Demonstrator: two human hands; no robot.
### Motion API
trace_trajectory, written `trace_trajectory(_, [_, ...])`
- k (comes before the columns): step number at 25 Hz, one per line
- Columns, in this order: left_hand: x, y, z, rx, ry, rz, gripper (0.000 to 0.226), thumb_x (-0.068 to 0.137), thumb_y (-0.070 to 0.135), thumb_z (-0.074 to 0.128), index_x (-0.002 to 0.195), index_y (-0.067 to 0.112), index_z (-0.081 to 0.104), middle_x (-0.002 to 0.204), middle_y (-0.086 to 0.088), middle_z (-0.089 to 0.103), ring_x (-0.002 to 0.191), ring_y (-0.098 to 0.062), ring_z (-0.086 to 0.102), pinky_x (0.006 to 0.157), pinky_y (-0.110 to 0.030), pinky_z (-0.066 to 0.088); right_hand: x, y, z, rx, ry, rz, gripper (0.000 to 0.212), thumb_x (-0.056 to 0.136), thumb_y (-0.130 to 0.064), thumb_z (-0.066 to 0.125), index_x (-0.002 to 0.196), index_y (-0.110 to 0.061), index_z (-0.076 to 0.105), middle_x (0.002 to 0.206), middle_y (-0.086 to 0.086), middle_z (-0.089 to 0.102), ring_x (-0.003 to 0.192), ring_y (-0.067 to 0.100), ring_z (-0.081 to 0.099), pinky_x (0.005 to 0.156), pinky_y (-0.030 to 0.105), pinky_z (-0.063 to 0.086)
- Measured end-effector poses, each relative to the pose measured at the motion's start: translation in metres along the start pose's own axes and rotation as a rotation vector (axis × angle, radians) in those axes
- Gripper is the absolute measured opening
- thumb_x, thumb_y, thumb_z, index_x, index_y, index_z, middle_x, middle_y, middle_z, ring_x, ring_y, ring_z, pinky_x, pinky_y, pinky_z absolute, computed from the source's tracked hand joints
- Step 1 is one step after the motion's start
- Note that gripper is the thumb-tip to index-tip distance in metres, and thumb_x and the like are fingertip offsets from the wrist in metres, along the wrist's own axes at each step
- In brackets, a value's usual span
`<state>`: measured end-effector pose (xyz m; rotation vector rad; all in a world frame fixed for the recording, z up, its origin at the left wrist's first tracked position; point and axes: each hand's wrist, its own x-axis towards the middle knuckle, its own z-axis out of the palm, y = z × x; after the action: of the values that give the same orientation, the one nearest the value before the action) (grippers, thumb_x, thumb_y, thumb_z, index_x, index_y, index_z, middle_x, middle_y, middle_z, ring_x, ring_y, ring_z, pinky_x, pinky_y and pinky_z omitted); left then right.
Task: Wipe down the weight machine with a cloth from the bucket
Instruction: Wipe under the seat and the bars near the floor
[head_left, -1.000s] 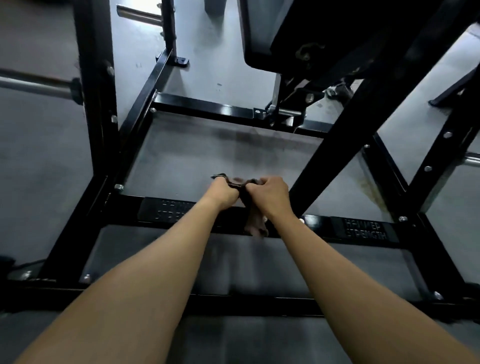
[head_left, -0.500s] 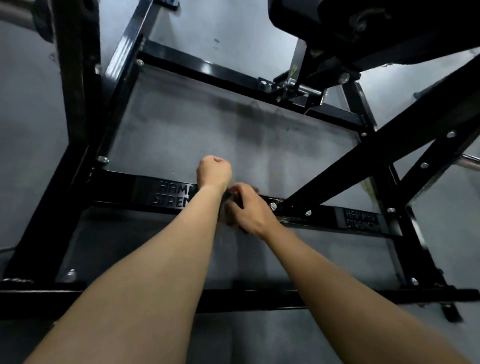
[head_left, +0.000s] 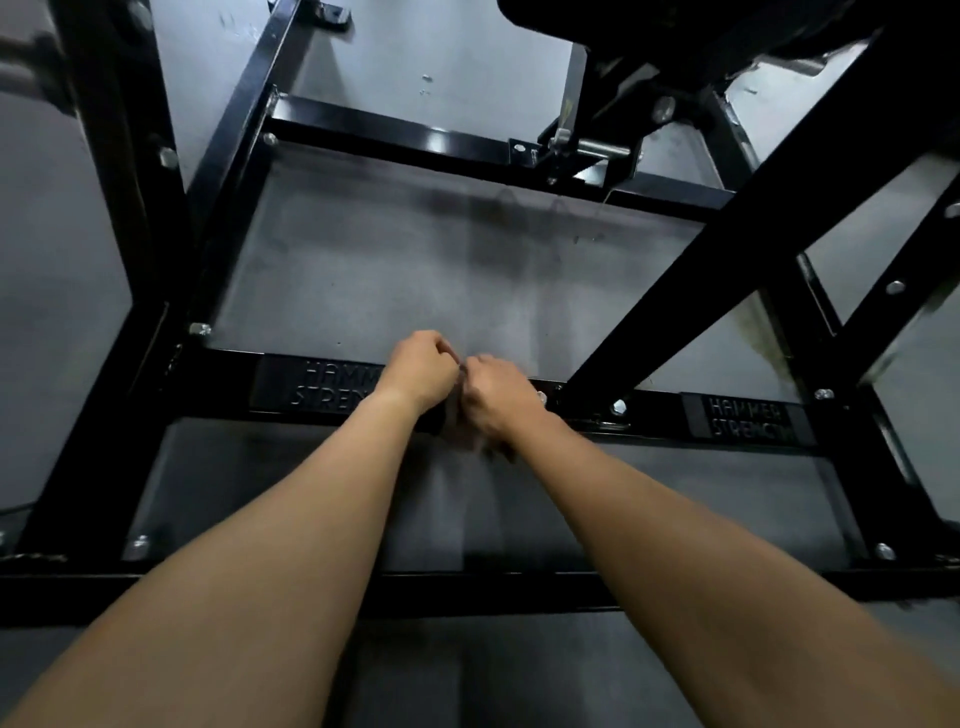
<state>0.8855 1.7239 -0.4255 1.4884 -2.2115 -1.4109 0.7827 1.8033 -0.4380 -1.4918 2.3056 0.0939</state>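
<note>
Both forearms reach straight out from the bottom of the view and converge at the middle, bare to the elbow and nearly symmetrical. The left hand (head_left: 421, 371) is balled into a fist, knuckles up and wrist straight. The right hand (head_left: 498, 397) sits just beside it, slightly lower, its back turned upward. The two fists touch at the knuckles.

Between them is the cloth (head_left: 453, 413) — a dark, bunched piece, mostly hidden by the hands and blurred. The fingers (head_left: 441, 347) of both hands are curled tight around it, and a small blurred tail shows under the right hand's heel. Whether the cloth touches the metal below cannot be told.

The hands are over the near cross bar (head_left: 228, 382) of the weight machine (head_left: 701, 270), a black steel frame bolted together on a grey floor (head_left: 415, 260). A raised nameplate (head_left: 322, 387) on that bar reads "HAMMER STRENGTH", its right end covered by the left wrist. A second plate (head_left: 748, 421) lies further right on the same bar. A thick diagonal strut meets the bar just right of the right hand, with silver bolts (head_left: 618, 407) at the joint. A dark padded seat (head_left: 675, 26) hangs at the top right — only its underside shows.
</note>
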Motion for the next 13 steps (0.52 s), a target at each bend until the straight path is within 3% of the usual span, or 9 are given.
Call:
trace_trajectory(3, [-0.002, 0.013, 0.004, 0.134, -0.008, 0.046, 0.022, 0.090, 0.010, 0.055, 0.100, 0.010, 0.074, 0.111, -0.016, 0.072, 0.109, -0.035, 0.064, 0.094, -0.038, 0.052, -0.014, 0.006, 0.007, 0.010, 0.068, -0.116, 0.039, 0.092, -0.022, 0.058, 0.128, -0.006, 0.058, 0.121, 0.018, 0.061, 0.111, 0.040, 0.058, 0.093, 0.042, 0.041])
trace_trajectory(6, [-0.005, 0.029, 0.016, 0.218, -0.021, 0.110, 0.024, 0.090, 0.011, 0.053, 0.106, 0.008, 0.071, 0.116, -0.016, 0.069, 0.113, -0.037, 0.061, 0.095, -0.041, 0.052, -0.023, 0.041, 0.012, -0.038, 0.183, 0.010, 0.026, 0.092, -0.022, 0.057, 0.116, -0.012, 0.061, 0.115, 0.011, 0.063, 0.110, 0.034, 0.058, 0.089, 0.041, 0.045])
trace_trajectory(8, [-0.009, 0.034, 0.029, 0.332, -0.037, 0.130, 0.024, 0.093, 0.016, 0.053, 0.111, 0.009, 0.068, 0.120, -0.016, 0.067, 0.117, -0.038, 0.058, 0.098, -0.044, 0.050, -0.022, 0.046, 0.021, -0.060, 0.239, 0.017, 0.028, 0.094, -0.020, 0.059, 0.121, -0.012, 0.059, 0.119, 0.009, 0.062, 0.114, 0.032, 0.057, 0.098, 0.040, 0.042])
trace_trajectory(11, [-0.013, 0.029, 0.039, 0.498, -0.016, 0.138, 0.028, 0.096, 0.023, 0.051, 0.116, 0.008, 0.064, 0.125, -0.017, 0.063, 0.122, -0.038, 0.052, 0.099, -0.045, 0.045, -0.029, 0.036, 0.038, 0.105, 0.271, -0.083, 0.053, 0.094, -0.014, 0.063, 0.145, -0.005, 0.051, 0.145, 0.015, 0.054, 0.138, 0.032, 0.047, 0.122, 0.039, 0.024])
trace_trajectory(13, [-0.011, 0.028, 0.037, 0.492, -0.012, 0.146, 0.028, 0.094, 0.020, 0.052, 0.115, 0.007, 0.065, 0.124, -0.018, 0.065, 0.121, -0.038, 0.053, 0.099, -0.043, 0.046, -0.048, 0.046, 0.044, 0.109, 0.365, -0.168, 0.058, 0.090, -0.003, 0.064, 0.147, 0.000, 0.051, 0.152, 0.017, 0.051, 0.145, 0.032, 0.043, 0.125, 0.041, 0.025])
